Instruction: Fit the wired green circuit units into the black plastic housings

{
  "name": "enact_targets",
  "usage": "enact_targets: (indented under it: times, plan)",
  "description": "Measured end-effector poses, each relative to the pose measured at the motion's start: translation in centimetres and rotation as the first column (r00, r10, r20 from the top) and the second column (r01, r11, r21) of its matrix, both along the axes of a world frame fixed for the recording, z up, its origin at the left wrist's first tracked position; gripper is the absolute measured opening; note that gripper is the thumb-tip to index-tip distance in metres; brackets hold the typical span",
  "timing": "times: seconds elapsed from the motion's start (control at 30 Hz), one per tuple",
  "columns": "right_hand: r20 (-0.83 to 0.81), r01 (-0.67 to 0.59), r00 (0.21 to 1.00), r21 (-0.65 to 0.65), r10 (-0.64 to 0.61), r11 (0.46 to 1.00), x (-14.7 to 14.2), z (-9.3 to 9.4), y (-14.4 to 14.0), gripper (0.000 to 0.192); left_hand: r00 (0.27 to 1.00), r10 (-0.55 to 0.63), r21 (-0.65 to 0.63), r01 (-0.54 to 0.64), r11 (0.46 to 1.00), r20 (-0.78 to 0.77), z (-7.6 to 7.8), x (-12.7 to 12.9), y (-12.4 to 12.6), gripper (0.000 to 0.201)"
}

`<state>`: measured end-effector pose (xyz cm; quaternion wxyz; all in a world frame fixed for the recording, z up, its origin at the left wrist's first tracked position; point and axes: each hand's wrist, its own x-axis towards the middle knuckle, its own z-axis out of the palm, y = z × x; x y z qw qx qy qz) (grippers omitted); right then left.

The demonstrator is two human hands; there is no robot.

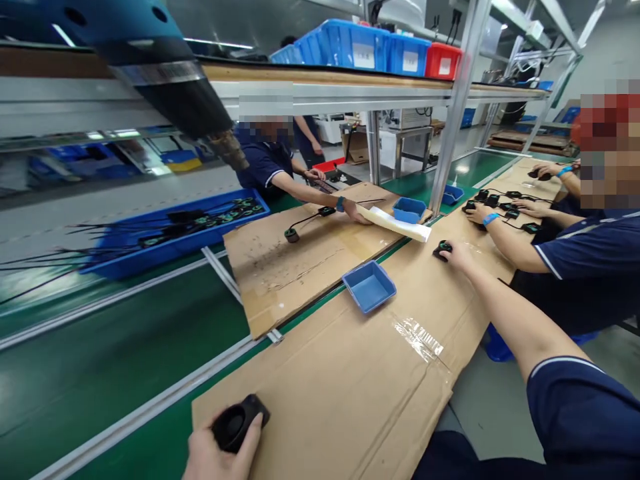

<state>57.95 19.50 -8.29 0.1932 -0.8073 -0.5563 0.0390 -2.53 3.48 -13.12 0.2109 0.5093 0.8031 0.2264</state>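
My left hand (217, 453) is closed around a black plastic housing (243, 421) with a round recess, low over the near left corner of the cardboard sheet (320, 393). With my arm stretched far forward, my right hand (457, 257) grips a small round black part (442, 249) showing some green on top. That part is at the cardboard's surface, near the co-worker on the right. Between my two hands stands a shallow blue bin (369, 287) with nothing visible inside.
A blue power tool (170, 73) hangs at upper left. A long blue tray (200, 233) holds several cabled black parts. Opposite, a person's hand (356, 212) is beside white foam (395, 223). At right, a co-worker's hands (481, 215) are among cabled parts. A metal post (453, 113) rises behind.
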Motion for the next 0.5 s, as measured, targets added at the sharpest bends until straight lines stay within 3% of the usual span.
enact_targets:
  times: [0.1,0.23,0.3,0.4,0.5]
  plan:
    - [0.036,-0.045,0.998,0.057,0.043,0.997,-3.0,-1.1,0.7,0.037,0.998,-0.063,0.046,0.063,0.997,0.017,-0.3,0.5,0.2,0.079]
    - [-0.008,-0.294,0.956,0.013,0.294,0.956,-10.8,-3.6,1.2,0.047,0.964,-0.243,0.060,0.238,0.969,0.103,0.1,2.6,1.2,0.071]
    - [-0.015,-0.374,0.927,-0.038,0.374,0.926,-13.8,-4.3,1.5,0.047,0.943,-0.300,0.104,0.287,0.952,0.141,-0.4,3.6,1.7,0.066]
    - [0.046,-0.406,0.909,-0.124,0.414,0.905,-15.1,-3.5,2.4,0.040,0.940,-0.303,0.244,0.260,0.934,0.159,-2.3,4.3,2.0,0.062]
    - [0.184,-0.357,0.900,-0.210,0.396,0.910,-14.2,-0.7,3.4,0.033,0.951,-0.272,0.342,0.208,0.916,0.151,-4.4,4.2,1.9,0.061]
